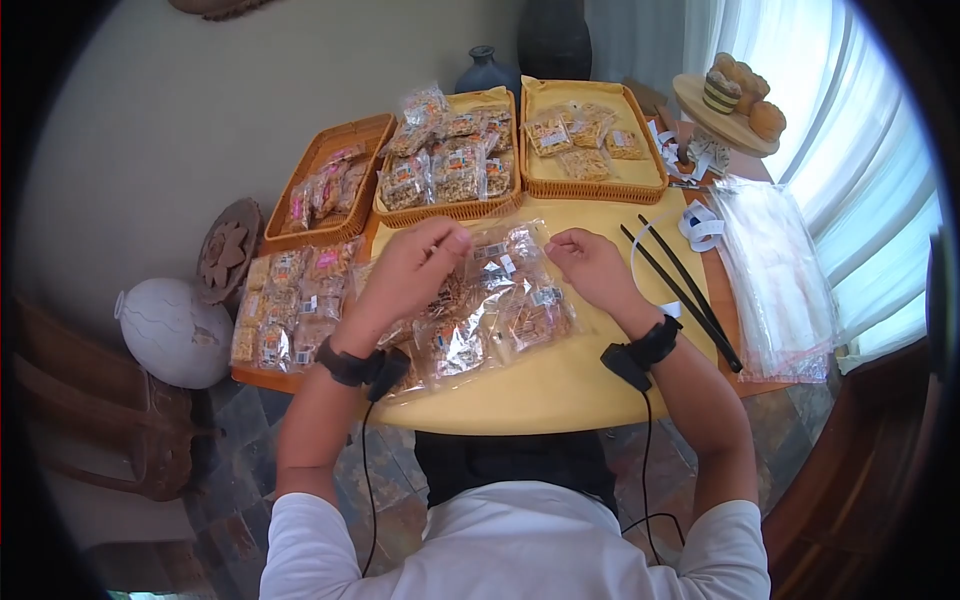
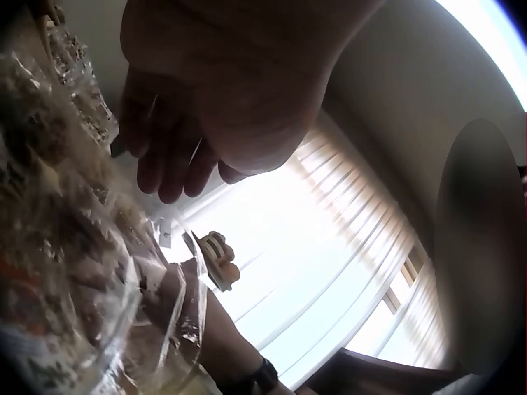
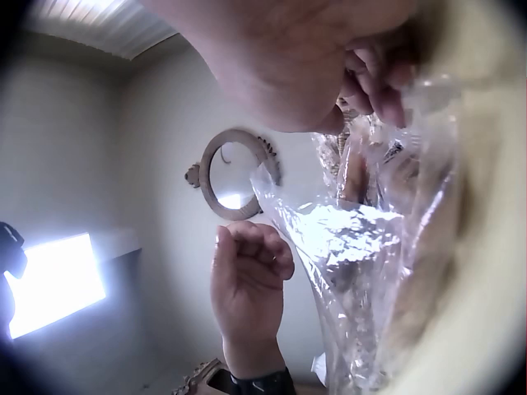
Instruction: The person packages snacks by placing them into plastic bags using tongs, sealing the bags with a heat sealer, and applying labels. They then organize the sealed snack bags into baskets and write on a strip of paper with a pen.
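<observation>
A large clear bag [image 1: 470, 310] of snack packets lies on the yellow cloth, its film shiny and creased. Over its upper left part is my left hand [image 1: 410, 270], fingers loosely bent, holding nothing; the right wrist view shows this hand [image 3: 251, 284] apart from the film. At the bag's upper right edge, my right hand [image 1: 597, 272] pinches the film between thumb and fingers. The right wrist view has the curled fingers [image 3: 387, 103] against the clear plastic [image 3: 354, 234], partly hidden by the palm. Packets [image 2: 49, 206] fill the left side of the left wrist view.
Three wicker baskets [image 1: 594, 190] with packets stand at the back. Another filled bag [image 1: 290, 310] lies left. On the right are two black strips [image 1: 690, 300], a white tape roll [image 1: 700, 228] and flat clear bags [image 1: 775, 280]. A wooden stand [image 1: 715, 115] is behind them.
</observation>
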Demonstrator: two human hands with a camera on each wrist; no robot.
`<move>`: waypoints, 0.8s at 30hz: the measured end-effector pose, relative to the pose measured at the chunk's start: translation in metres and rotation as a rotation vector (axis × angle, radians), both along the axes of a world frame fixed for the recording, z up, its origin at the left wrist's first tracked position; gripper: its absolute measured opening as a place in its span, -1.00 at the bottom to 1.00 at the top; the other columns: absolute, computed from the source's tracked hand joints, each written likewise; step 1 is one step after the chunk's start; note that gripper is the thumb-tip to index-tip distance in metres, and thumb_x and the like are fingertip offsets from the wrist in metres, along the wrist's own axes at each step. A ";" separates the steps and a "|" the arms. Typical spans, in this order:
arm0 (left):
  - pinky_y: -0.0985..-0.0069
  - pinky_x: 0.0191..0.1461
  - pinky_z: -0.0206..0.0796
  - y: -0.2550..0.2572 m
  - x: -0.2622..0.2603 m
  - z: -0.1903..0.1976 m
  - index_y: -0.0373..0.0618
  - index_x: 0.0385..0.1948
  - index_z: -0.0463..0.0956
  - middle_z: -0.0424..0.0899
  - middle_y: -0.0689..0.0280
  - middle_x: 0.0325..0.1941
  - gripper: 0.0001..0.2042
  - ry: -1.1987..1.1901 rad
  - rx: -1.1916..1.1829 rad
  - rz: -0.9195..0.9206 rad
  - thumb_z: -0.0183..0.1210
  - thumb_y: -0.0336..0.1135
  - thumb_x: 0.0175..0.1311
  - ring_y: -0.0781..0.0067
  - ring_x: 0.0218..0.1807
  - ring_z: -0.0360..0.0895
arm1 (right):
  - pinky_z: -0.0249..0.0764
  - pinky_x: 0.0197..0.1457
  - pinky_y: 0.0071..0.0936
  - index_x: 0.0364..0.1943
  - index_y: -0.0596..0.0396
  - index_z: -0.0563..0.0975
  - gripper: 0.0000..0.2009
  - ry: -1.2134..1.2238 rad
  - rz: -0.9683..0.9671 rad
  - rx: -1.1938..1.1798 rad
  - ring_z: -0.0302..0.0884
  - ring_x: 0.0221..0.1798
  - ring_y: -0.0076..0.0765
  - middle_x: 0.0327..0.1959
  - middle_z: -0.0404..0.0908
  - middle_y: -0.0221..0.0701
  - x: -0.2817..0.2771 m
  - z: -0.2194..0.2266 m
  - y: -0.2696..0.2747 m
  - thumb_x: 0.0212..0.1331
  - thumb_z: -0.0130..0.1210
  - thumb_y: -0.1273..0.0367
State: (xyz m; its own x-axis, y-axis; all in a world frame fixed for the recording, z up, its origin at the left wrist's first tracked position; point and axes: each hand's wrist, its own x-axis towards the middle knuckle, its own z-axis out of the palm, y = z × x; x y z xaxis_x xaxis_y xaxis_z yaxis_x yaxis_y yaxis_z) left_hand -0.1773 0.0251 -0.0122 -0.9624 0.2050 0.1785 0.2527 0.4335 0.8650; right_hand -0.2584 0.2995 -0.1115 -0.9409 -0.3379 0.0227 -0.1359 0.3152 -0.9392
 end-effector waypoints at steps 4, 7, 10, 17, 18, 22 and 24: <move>0.33 0.20 0.47 -0.073 -0.010 -0.034 -0.19 0.00 0.65 0.71 0.22 0.07 -0.72 0.161 -0.410 0.098 0.15 -0.14 0.63 0.20 0.12 0.64 | 0.56 -0.34 -0.53 0.01 0.24 0.69 -0.67 -0.111 0.026 -0.011 0.63 -0.35 -0.55 -0.27 0.74 -0.42 0.003 0.008 0.002 0.49 0.23 0.20; 0.25 0.37 0.44 -0.097 -0.007 -0.047 -0.16 0.18 0.62 0.67 0.13 0.28 -0.64 0.202 -0.452 0.066 0.16 -0.09 0.62 0.05 0.31 0.62 | 0.66 -0.10 -0.45 -0.02 0.34 0.68 -0.58 -0.305 0.027 -0.013 0.75 -0.22 -0.45 -0.17 0.81 -0.23 0.001 0.022 -0.003 0.49 0.20 0.14; 0.20 0.43 0.38 -0.105 -0.006 -0.058 -0.13 0.32 0.56 0.65 0.08 0.35 -0.56 0.148 -0.420 0.058 0.16 -0.04 0.61 0.00 0.36 0.59 | 0.60 -0.29 -0.42 0.00 0.28 0.68 -0.57 -0.306 0.015 0.179 0.63 -0.34 -0.49 -0.31 0.70 -0.40 -0.005 0.038 -0.020 0.50 0.19 0.09; 0.16 0.38 0.42 -0.103 -0.002 -0.061 -0.09 0.32 0.55 0.67 0.08 0.31 -0.52 0.043 -0.347 0.103 0.09 0.07 0.63 -0.02 0.33 0.62 | 0.59 0.06 0.01 -0.14 0.32 0.62 -0.31 0.139 0.049 0.561 0.72 -0.10 0.32 -0.23 0.73 0.13 -0.008 0.034 -0.054 0.45 0.12 -0.22; 0.15 0.37 0.43 -0.103 -0.002 -0.060 -0.08 0.31 0.56 0.67 0.09 0.31 -0.52 0.046 -0.359 0.114 0.08 0.08 0.63 -0.02 0.33 0.62 | 0.59 0.06 0.04 -0.13 0.32 0.59 -0.34 0.155 0.018 0.591 0.72 -0.07 0.33 -0.23 0.73 0.14 -0.003 0.039 -0.058 0.47 0.11 -0.18; 0.14 0.37 0.44 -0.105 0.000 -0.063 -0.08 0.31 0.57 0.68 0.10 0.30 -0.51 0.050 -0.360 0.138 0.08 0.09 0.63 -0.02 0.32 0.62 | 0.59 0.01 0.12 -0.09 0.30 0.48 -0.48 0.335 0.014 0.618 0.72 -0.07 0.39 -0.28 0.72 0.19 0.010 0.055 -0.070 0.53 0.10 -0.03; 0.19 0.36 0.43 -0.105 0.000 -0.063 -0.12 0.34 0.54 0.68 0.06 0.28 -0.53 0.084 -0.387 0.131 0.10 0.03 0.64 -0.03 0.31 0.62 | 0.59 -0.03 0.13 -0.09 0.29 0.46 -0.52 0.327 0.016 0.565 0.72 -0.10 0.42 -0.29 0.72 0.18 0.019 0.060 -0.073 0.54 0.09 0.02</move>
